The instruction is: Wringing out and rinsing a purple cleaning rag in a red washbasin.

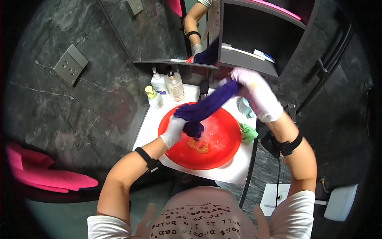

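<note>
A dark purple cloth [209, 103] is stretched and bunched between my two hands above a red plastic basin [220, 155]. My left hand [174, 131], in a thin white glove, grips its lower end, and a bunched piece of it hangs below the fist. Higher up and to the right, my right hand [256, 94] holds the other end; it is gloved too and blurred. Water with a few bubbles lies in the basin, over an orange printed pattern on the bottom.
Pump bottles [176, 86] stand at the counter's back left, beside a dark faucet [203, 88]. A light blue cup [245, 107] and a crumpled green cloth [247, 133] lie right of the basin. A mirror cabinet shelf [250, 64] overhangs the back, holding a toothbrush [243, 52].
</note>
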`<state>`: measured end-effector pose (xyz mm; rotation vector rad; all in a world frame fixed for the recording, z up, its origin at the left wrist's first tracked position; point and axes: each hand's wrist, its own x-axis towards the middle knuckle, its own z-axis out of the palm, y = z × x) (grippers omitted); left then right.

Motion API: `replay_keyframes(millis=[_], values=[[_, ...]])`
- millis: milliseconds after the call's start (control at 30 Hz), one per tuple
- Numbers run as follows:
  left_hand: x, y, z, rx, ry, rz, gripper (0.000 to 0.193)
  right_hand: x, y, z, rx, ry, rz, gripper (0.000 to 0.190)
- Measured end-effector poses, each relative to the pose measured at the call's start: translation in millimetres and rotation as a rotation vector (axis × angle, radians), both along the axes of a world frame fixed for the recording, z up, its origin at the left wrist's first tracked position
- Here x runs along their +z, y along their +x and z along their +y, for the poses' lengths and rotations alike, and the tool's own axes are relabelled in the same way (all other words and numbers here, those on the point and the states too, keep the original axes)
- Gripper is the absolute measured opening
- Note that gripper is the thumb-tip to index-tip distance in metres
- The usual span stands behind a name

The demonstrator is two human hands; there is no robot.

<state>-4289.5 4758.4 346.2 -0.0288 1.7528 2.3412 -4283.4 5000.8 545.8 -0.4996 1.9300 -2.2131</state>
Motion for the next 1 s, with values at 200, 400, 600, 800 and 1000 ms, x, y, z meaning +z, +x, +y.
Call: replay_keyframes(millis=[200, 400, 600, 800, 1000], values=[[25, 9, -19, 0.026, 0.178, 0.037, 0.021, -221, -31, 40, 0.021, 0.530, -0.428, 0.021], [51, 28, -22, -0.014, 0.128, 0.239, 0.024, -168, -51, -14, -0.059, 0.914, 0.107, 0.023], [31, 37, -35, 0.080, 0.094, 0.177, 0.021, -140, -61, -36, -0.300, 0.970, 0.898, 0.035], [31, 45, -37, 0.169, 0.153, 0.031, 0.020, -180, -67, -34, 0.170, 1.273, 0.821, 0.045], [64, 43, -35, 0.116, 0.313, 0.024, 0.021, -158, -25, -44, 0.331, 0.792, 0.329, 0.080]])
